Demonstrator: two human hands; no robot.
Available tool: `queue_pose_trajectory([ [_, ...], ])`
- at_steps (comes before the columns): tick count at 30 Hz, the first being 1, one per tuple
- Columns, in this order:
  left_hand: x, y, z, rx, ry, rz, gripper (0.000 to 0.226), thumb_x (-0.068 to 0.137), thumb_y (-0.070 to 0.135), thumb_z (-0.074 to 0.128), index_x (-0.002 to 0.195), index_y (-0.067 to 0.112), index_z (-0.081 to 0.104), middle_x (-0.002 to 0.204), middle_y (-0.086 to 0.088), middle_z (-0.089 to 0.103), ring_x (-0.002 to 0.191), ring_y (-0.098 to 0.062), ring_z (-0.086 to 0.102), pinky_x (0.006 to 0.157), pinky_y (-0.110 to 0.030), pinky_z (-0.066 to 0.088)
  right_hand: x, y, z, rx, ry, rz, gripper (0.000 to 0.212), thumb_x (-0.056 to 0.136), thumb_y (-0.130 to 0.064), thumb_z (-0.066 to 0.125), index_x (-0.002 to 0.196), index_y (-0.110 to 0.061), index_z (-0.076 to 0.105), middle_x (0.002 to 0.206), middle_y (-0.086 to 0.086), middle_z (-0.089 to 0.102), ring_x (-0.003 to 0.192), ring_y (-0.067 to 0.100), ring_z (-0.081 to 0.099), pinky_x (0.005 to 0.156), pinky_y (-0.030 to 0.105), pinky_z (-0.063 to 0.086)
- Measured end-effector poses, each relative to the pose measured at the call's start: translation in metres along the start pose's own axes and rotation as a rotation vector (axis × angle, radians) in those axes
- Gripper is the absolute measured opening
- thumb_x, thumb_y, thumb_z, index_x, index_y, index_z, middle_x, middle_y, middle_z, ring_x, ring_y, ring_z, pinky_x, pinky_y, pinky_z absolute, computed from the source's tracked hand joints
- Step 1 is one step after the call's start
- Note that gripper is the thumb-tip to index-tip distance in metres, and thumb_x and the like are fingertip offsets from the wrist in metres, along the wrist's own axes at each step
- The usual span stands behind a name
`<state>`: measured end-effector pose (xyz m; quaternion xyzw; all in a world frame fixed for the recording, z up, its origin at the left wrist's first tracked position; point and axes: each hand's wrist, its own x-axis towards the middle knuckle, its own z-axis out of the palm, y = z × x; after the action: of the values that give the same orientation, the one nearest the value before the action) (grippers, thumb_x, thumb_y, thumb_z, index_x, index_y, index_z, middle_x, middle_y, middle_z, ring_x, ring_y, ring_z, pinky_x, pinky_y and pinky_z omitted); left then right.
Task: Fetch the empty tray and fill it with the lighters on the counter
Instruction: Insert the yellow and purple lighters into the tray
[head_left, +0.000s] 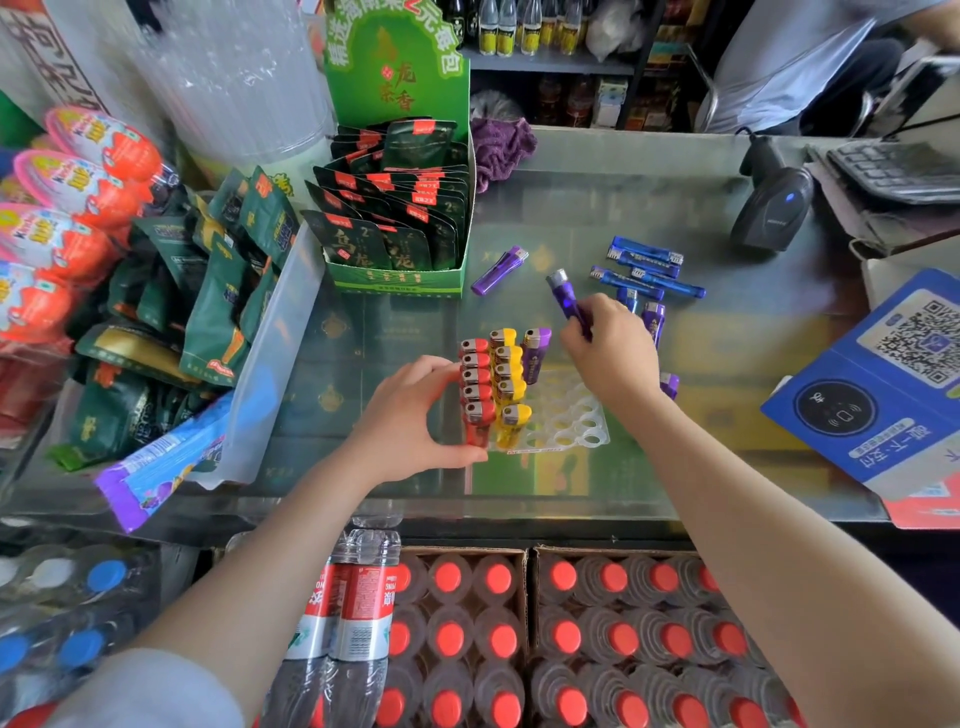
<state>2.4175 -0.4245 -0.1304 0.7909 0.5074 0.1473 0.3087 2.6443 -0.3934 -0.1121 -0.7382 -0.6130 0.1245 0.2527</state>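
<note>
A clear plastic lighter tray (576, 423) with round holes sits on the glass counter. It holds a row of red lighters (475, 382), a row of yellow lighters (509, 379) and one purple lighter (536, 353), all upright. My left hand (415, 415) grips the tray's left side by the red row. My right hand (613, 348) hovers over the tray's far right, holding a purple lighter (567, 299) tilted up. Loose on the counter lie one purple lighter (498, 270), several blue lighters (647, 273) and two purple lighters (653, 319) partly hidden behind my right hand.
A green tea-packet display box (400, 270) stands just behind the tray on the left. A barcode scanner (771, 208) and keyboard (893, 171) sit far right, a blue QR payment stand (883, 384) near right. Snack packets (208, 312) crowd the left. Bottle crates (519, 634) stand below the counter edge.
</note>
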Motion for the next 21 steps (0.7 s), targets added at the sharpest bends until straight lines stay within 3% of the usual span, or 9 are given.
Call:
queue_pose_trajectory([
  [3,0.001,-0.003,0.001,0.003,0.008,0.011,0.075,0.054,0.067,0.065,0.119,0.036,0.044,0.124,0.013,0.043,0.112,-0.007,0.037,0.095,-0.039,0.033,-0.015,0.000,-0.012,0.387,-0.010,0.053,0.003,0.084,-0.016,0.053,0.085,-0.018,0.055,0.078,-0.002,0.065,0.066,0.012,0.061,0.059,0.022,0.048],
  [6,0.000,-0.005,0.003,0.002,0.022,0.025,0.076,0.054,0.067,0.065,0.120,0.037,0.044,0.124,0.013,0.043,0.110,-0.005,0.036,0.094,-0.035,0.031,-0.038,0.003,-0.018,0.520,-0.030,0.037,0.007,0.084,-0.015,0.058,0.084,-0.021,0.061,0.072,-0.009,0.067,0.062,-0.003,0.061,0.060,0.007,0.045],
  [9,0.000,-0.004,0.003,0.001,0.028,0.038,0.076,0.054,0.067,0.064,0.120,0.036,0.043,0.124,0.011,0.044,0.108,-0.003,0.034,0.092,-0.033,0.028,-0.059,0.006,-0.020,0.612,-0.074,0.030,0.017,0.086,-0.015,0.057,0.083,-0.031,0.061,0.082,0.001,0.070,0.066,0.003,0.059,0.065,0.022,0.049],
  [11,0.000,-0.004,0.002,0.010,0.017,0.042,0.076,0.055,0.065,0.065,0.121,0.034,0.043,0.125,0.009,0.044,0.109,-0.006,0.036,0.092,-0.034,0.030,-0.067,0.005,-0.020,0.629,-0.051,0.035,0.025,0.085,-0.017,0.059,0.075,-0.039,0.060,0.084,0.002,0.068,0.069,0.003,0.058,0.064,0.021,0.047],
  [13,0.000,-0.003,0.001,0.014,0.010,0.044,0.075,0.056,0.063,0.067,0.120,0.033,0.043,0.124,0.008,0.044,0.110,-0.010,0.038,0.092,-0.035,0.033,-0.071,0.003,-0.020,0.573,0.005,0.015,0.026,0.083,-0.016,0.063,0.068,-0.037,0.059,0.080,-0.008,0.059,0.066,-0.005,0.054,0.059,0.008,0.040],
  [16,0.000,-0.003,0.001,0.019,0.013,0.046,0.075,0.056,0.062,0.067,0.121,0.033,0.044,0.125,0.007,0.044,0.112,-0.011,0.039,0.092,-0.035,0.033,-0.073,-0.002,-0.016,0.502,-0.049,-0.015,0.006,0.082,-0.012,0.062,0.078,-0.015,0.065,0.083,-0.005,0.062,0.068,-0.001,0.053,0.057,0.006,0.037],
  [21,0.000,-0.004,0.002,0.020,0.022,0.041,0.074,0.057,0.062,0.068,0.121,0.035,0.043,0.127,0.009,0.043,0.112,-0.008,0.037,0.091,-0.032,0.029,-0.070,-0.009,-0.015,0.360,-0.073,-0.121,0.008,0.083,-0.011,0.061,0.081,-0.018,0.064,0.074,-0.007,0.059,0.067,0.007,0.052,0.057,0.007,0.036],
])
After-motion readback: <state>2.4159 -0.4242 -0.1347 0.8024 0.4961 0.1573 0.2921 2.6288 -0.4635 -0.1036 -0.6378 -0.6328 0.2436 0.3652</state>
